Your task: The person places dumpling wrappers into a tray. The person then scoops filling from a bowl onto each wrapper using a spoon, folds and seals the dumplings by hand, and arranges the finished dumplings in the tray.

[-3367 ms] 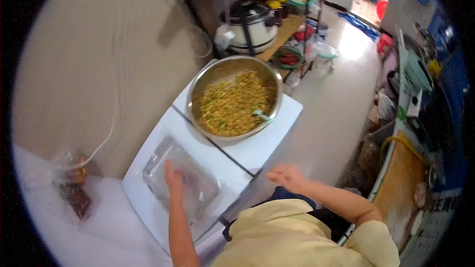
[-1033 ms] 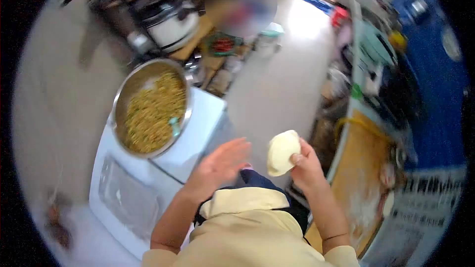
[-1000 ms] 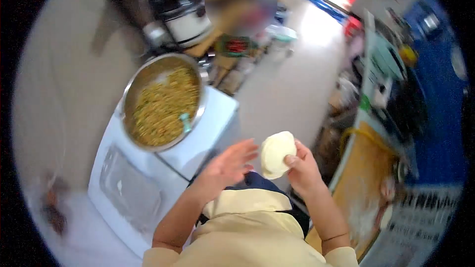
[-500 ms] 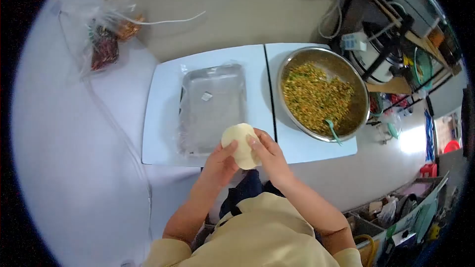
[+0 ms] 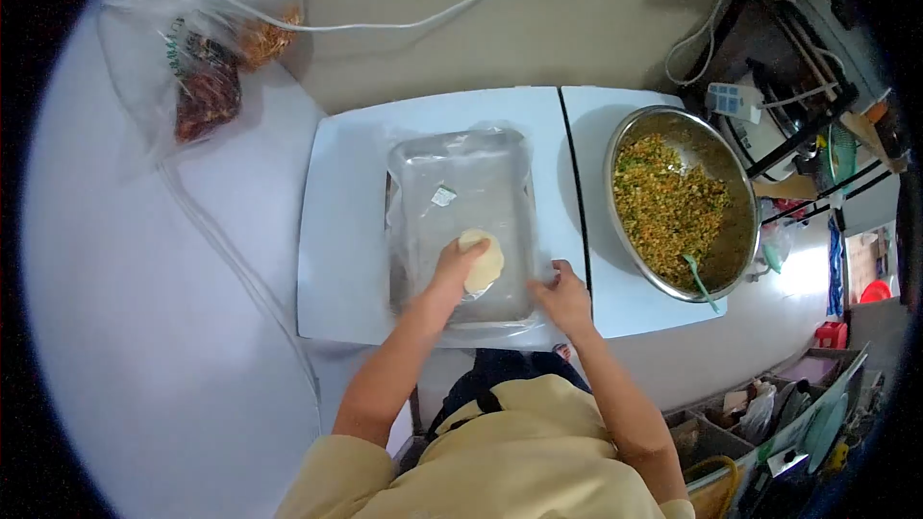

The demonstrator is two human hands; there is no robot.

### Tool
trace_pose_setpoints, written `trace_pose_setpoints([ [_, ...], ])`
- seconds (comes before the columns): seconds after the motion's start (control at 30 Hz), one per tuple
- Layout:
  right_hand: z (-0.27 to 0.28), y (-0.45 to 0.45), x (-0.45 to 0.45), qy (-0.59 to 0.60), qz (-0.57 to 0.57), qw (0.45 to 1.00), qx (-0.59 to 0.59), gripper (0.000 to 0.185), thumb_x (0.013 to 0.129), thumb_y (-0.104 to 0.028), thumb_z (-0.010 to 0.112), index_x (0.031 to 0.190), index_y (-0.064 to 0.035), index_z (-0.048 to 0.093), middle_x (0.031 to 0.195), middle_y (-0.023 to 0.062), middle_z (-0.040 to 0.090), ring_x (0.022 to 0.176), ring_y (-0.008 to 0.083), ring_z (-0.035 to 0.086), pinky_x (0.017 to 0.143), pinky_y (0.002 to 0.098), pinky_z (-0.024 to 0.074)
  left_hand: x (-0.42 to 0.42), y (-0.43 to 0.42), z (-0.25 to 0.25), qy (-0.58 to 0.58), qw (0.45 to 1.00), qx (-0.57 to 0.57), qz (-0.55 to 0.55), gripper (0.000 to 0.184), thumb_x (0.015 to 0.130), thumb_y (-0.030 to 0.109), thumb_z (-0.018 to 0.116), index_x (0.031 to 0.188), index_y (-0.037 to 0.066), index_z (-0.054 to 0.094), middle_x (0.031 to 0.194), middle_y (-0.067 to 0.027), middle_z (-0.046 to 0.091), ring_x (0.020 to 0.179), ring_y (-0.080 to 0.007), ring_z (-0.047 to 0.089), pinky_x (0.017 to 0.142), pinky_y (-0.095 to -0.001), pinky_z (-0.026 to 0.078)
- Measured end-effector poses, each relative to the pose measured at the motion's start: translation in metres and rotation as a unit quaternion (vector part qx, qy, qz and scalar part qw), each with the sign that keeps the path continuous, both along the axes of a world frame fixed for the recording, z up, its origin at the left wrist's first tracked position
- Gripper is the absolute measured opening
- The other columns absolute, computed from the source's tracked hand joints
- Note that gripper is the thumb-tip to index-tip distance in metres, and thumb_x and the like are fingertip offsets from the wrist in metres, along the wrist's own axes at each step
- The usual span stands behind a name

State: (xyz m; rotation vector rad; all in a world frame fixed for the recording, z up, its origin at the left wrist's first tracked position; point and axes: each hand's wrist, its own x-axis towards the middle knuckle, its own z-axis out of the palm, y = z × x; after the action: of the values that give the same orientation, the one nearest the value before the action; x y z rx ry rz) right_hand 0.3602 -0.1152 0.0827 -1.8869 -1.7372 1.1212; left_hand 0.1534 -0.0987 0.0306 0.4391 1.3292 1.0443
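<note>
My left hand [image 5: 460, 267] grips a pale round of dough [image 5: 483, 259], thumb on top, over the lower middle of a metal tray [image 5: 461, 147]. Clear plastic film [image 5: 409, 231] covers the tray, and a small white-and-green piece [image 5: 443, 195] lies on it. At the tray's right edge is my right hand [image 5: 565, 300], thumb and forefinger apart, with nothing visible between them. Whether it touches the film I cannot tell. To its right stands a steel bowl [image 5: 623, 240] of chopped yellow-green filling [image 5: 668, 207], with a light green spoon [image 5: 700, 279] in it.
White tables [image 5: 336, 231] carry the tray and bowl. A clear bag [image 5: 207, 86] with dark red and orange dried food sits at the upper left, a white cable [image 5: 404, 25] running from it. A black rack [image 5: 779, 67] and power strip [image 5: 735, 101] are at the upper right.
Both hands held the dough at the table's front edge. My right hand has let go and moved right. My left hand has carried the dough over the tray. The view has shifted.
</note>
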Motion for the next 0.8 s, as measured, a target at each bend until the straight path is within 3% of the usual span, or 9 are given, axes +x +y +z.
trace_pose_setpoints([
  [0.07,0.003,0.002,-0.003,0.022,0.013,0.999,-0.019,0.039,0.072,-0.024,0.068,0.1,0.0004,0.057,0.073,0.0167,0.064,0.068,0.0316,0.064,0.065,0.0392,0.0503,0.004,0.0,0.006,0.081,0.997,-0.019,-0.008,0.044,0.078,0.025,0.07,0.11,-0.001,0.056,0.096,-0.0104,0.065,0.084,-0.0229,0.063,0.073,-0.0341,0.051],
  [0.13,0.005,0.002,-0.01,0.013,-0.003,1.0,-0.016,0.03,0.07,-0.018,0.068,0.092,0.0,0.059,0.073,0.0174,0.064,0.069,0.0331,0.063,0.065,0.0402,0.0497,0.002,-0.001,0.012,0.421,0.9,0.075,-0.083,0.042,0.074,0.028,0.069,0.106,0.002,0.06,0.101,-0.0125,0.06,0.091,-0.0272,0.058,0.079,-0.0368,0.047],
  [0.17,0.002,0.002,-0.01,-0.002,-0.003,1.0,0.006,0.029,0.07,-0.017,0.067,0.092,0.0002,0.059,0.074,0.0179,0.064,0.069,0.0332,0.063,0.065,0.0403,0.0496,0.001,-0.003,0.016,0.42,0.901,0.071,-0.084,0.042,0.074,0.028,0.069,0.106,0.002,0.06,0.101,-0.0125,0.06,0.091,-0.0272,0.058,0.079,-0.0368,0.047],
  [0.23,-0.002,0.004,-0.009,-0.014,-0.001,0.999,0.029,0.028,0.069,-0.014,0.065,0.092,0.0013,0.059,0.075,0.0193,0.063,0.071,0.0337,0.063,0.065,0.0402,0.0493,-0.001,-0.007,0.026,0.607,0.783,0.114,-0.067,0.038,0.073,0.027,0.069,0.104,0.005,0.062,0.102,-0.0106,0.056,0.097,-0.0295,0.052,0.082,-0.0381,0.045],
  [0.5,-0.009,0.015,0.001,0.013,0.008,1.0,-0.011,0.03,0.074,-0.017,0.065,0.096,0.0023,0.058,0.083,0.0196,0.063,0.075,0.0333,0.063,0.069,0.038,0.0494,-0.004,-0.002,0.025,0.579,0.801,0.132,-0.071,0.029,0.075,0.024,0.066,0.099,0.008,0.064,0.101,-0.0091,0.055,0.099,-0.0289,0.05,0.084,-0.038,0.043],
  [0.6,0.032,0.005,0.011,-0.039,0.033,0.997,0.055,0.034,0.079,-0.019,0.064,0.104,0.002,0.057,0.094,0.0191,0.063,0.084,0.0319,0.062,0.074,0.0371,0.0494,-0.012,0.003,0.012,0.571,0.806,0.136,-0.081,0.027,0.075,0.021,0.067,0.098,0.008,0.064,0.099,-0.01,0.056,0.096,-0.029,0.052,0.083,-0.0375,0.044],
  [0.67,0.048,-0.005,0.028,0.023,0.04,0.982,0.184,0.03,0.082,-0.015,0.063,0.107,0.0006,0.056,0.094,0.0154,0.063,0.082,0.023,0.062,0.072,0.0312,0.0489,-0.017,0.005,0.005,0.565,0.807,0.145,-0.093,0.027,0.074,0.02,0.067,0.098,0.008,0.065,0.097,-0.0105,0.056,0.095,-0.0288,0.053,0.082,-0.0372,0.044],
  [0.7,0.063,-0.009,0.04,0.076,0.04,0.987,0.14,0.031,0.083,-0.014,0.061,0.109,0.0005,0.056,0.103,0.016,0.061,0.093,0.0284,0.061,0.078,0.0359,0.0494,-0.018,0.006,0.005,0.525,0.834,0.145,-0.093,0.026,0.073,0.018,0.067,0.097,0.007,0.065,0.097,-0.011,0.056,0.092,-0.0281,0.054,0.081,-0.037,0.045],
  [0.8,0.107,-0.022,0.08,0.137,0.072,0.981,0.118,0.027,0.083,-0.01,0.059,0.108,-0.0003,0.056,0.103,0.0156,0.061,0.092,0.0271,0.061,0.078,0.0341,0.0493,-0.023,0.013,0.005,0.486,0.857,0.146,-0.092,0.026,0.073,0.015,0.068,0.098,0.006,0.064,0.097,-0.0105,0.058,0.089,-0.0241,0.057,0.08,-0.0344,0.047],
])
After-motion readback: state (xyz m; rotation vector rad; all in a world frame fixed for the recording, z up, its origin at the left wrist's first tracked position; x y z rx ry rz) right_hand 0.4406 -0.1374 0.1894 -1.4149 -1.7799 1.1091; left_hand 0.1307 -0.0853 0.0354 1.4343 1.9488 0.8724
